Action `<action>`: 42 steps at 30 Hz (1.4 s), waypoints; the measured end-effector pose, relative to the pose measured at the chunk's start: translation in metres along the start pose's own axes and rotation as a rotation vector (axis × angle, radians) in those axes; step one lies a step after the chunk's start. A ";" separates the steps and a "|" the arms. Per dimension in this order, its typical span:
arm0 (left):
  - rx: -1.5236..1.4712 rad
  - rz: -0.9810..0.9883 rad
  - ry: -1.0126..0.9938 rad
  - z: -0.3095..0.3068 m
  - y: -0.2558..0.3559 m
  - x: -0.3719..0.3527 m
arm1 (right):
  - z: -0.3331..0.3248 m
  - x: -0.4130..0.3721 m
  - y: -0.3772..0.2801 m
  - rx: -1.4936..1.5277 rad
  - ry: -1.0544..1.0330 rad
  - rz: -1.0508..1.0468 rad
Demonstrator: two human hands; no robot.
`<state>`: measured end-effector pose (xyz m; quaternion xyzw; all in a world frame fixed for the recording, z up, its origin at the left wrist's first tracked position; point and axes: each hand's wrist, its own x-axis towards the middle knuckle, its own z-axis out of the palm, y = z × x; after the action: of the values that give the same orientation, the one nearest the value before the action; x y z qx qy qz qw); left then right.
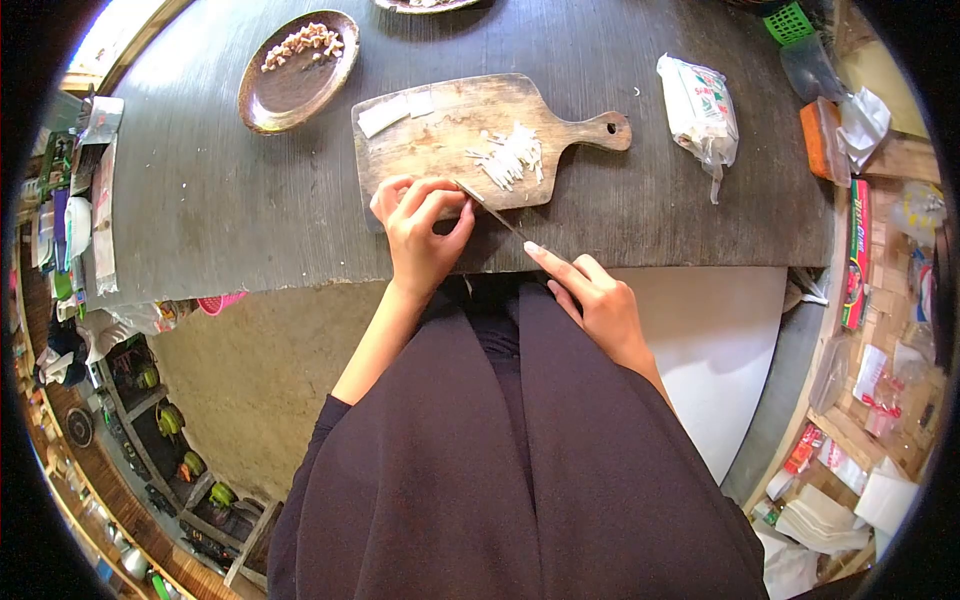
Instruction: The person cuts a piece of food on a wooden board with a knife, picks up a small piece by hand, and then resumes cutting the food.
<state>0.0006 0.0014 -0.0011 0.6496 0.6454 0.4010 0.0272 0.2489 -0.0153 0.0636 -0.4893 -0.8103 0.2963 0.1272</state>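
Observation:
A wooden cutting board (pixel 450 130) with a handle lies near the table's front edge. On its right part is a small pile of thin white strips (pixel 510 157); a pale flat slab (pixel 384 115) and a smaller pale piece (pixel 420 103) rest at the upper left. My right hand (pixel 595 300) is closed around a knife (pixel 497 216), index finger along its back, the blade pointing up and left over the board's front edge. My left hand (pixel 425 225) is curled at the blade's tip, fingers and thumb pinched together; what they hold is hidden.
A brown plate (pixel 290 95) with small chopped pieces (pixel 305 43) stands at the back left, and part of another dish (pixel 425 4) shows beyond. Right of the board lies a white plastic bag (pixel 698 112). Shelves with clutter line both sides.

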 end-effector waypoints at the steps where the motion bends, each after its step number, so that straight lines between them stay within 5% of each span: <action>1: 0.000 0.002 0.002 0.000 0.000 0.000 | 0.002 0.000 0.000 -0.028 0.012 -0.009; 29: 0.008 0.005 0.022 -0.003 0.006 0.003 | -0.001 0.002 0.016 0.047 0.126 -0.003; 42: -0.010 0.012 0.032 0.000 0.002 0.000 | -0.003 -0.001 0.008 0.059 0.009 -0.027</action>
<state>0.0024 0.0012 -0.0002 0.6469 0.6398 0.4146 0.0178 0.2565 -0.0122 0.0617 -0.4756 -0.8072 0.3161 0.1493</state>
